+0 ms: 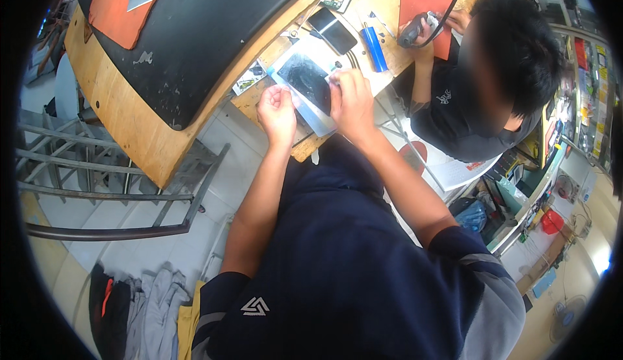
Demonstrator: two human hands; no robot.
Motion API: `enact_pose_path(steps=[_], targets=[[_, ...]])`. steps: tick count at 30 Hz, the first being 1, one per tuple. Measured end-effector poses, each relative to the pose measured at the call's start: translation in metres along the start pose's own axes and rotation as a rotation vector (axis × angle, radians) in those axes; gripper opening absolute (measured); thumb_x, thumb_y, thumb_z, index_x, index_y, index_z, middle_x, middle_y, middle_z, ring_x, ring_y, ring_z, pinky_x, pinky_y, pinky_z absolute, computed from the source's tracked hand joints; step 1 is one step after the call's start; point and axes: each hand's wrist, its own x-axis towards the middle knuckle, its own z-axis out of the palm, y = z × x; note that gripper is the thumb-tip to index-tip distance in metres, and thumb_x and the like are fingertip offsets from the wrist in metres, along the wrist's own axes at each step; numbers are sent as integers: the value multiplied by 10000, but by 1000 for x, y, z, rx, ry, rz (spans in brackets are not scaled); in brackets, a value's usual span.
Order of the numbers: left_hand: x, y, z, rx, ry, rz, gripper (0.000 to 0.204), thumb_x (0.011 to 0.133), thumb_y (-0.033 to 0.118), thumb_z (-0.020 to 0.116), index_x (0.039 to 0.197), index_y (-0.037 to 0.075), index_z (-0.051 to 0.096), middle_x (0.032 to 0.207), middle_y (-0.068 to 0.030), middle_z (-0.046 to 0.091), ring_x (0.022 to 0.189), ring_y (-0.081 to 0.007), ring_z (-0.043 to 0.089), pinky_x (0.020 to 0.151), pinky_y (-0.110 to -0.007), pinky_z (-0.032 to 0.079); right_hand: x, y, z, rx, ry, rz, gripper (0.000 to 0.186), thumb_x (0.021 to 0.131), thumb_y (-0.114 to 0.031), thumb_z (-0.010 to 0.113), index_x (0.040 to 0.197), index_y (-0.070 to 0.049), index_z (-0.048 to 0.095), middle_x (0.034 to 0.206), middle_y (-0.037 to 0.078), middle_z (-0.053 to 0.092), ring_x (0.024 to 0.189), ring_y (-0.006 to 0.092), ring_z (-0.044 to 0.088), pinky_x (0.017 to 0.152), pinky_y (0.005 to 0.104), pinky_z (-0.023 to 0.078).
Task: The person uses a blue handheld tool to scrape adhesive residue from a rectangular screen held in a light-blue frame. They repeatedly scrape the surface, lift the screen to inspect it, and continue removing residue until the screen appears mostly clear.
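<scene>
A dark glossy tablet-like screen (303,78) with pale margins lies on the wooden bench just ahead of me. Over its near side a see-through bluish film (313,112) stretches between my hands. My left hand (278,110) is closed in a pinch at the film's left edge, beside the screen's near left corner. On the other side, my right hand (352,100) is bent over the right edge, thumb and fingers pinched there. My fingers hide exactly where they grip, and whether the film touches the glass cannot be told.
Beyond the screen lie a black phone (334,30) and a blue cylinder (374,48). At right, a co-worker (467,100) holds a dark corded tool (410,34) over a red mat (422,0). A black-padded table (195,48) and a metal rack (110,185) stand at left.
</scene>
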Motion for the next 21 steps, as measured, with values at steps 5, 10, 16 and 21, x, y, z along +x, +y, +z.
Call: enact_pose_path(steps=[5,10,16,21], targets=[[-5,42,-14,746,-28,637,494,901,105,796,1351,30,605,1334,-181,624,1272,-330,577,1095,-514,445,10,21,-10,159,34,254,245,908,35,685,1135,-20,612,1091,180,635,947,356,686,824,430,565],[26,101,-9,1222,-724,999,763,746,128,886,1444,133,577,1517,-126,498,1422,-351,452,1194,-563,330,-12,40,-23,345,-70,637,264,949,22,668,1195,-19,581,1117,148,652,959,248,711,817,370,591],[56,128,8,1394,-1017,1098,799,673,94,918,1400,159,592,1463,-110,524,1433,-345,451,1198,-507,353,-55,25,-36,476,-90,617,257,976,-17,681,1210,-17,578,1139,141,658,993,248,713,820,348,587],[62,134,20,1413,-1063,1134,828,610,71,940,1354,166,589,1357,-111,538,1368,-337,480,1162,-492,370,-73,1,-38,212,-27,269,281,901,28,710,1165,-14,623,1140,169,650,976,354,673,850,430,545]])
